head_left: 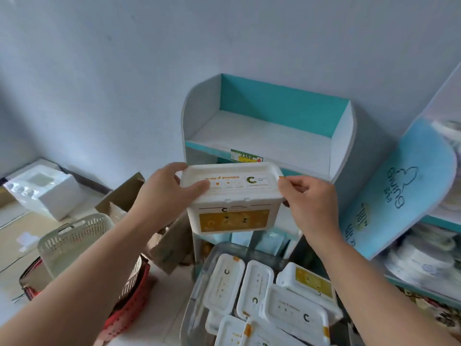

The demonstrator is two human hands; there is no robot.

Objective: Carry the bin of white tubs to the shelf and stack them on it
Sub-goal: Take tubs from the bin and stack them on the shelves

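Observation:
I hold one white tub point(230, 198) with a yellow front label in the air, in front of the white and teal shelf point(264, 136). My left hand point(166, 193) grips its left end and my right hand point(308, 198) grips its right end. The tub sits level, just below the bare top shelf board. Below it on the floor stands the clear bin point(197, 290), holding several more white tubs point(254, 288), some lying flat and one tilted on its side.
A beige slotted basket point(72, 238) rests inside a red basket point(129, 303) at the left. Brown cardboard point(124, 193) and a white foam block point(42, 188) lie behind them. A second shelf unit with a blue side panel point(399, 188) and white goods stands at the right.

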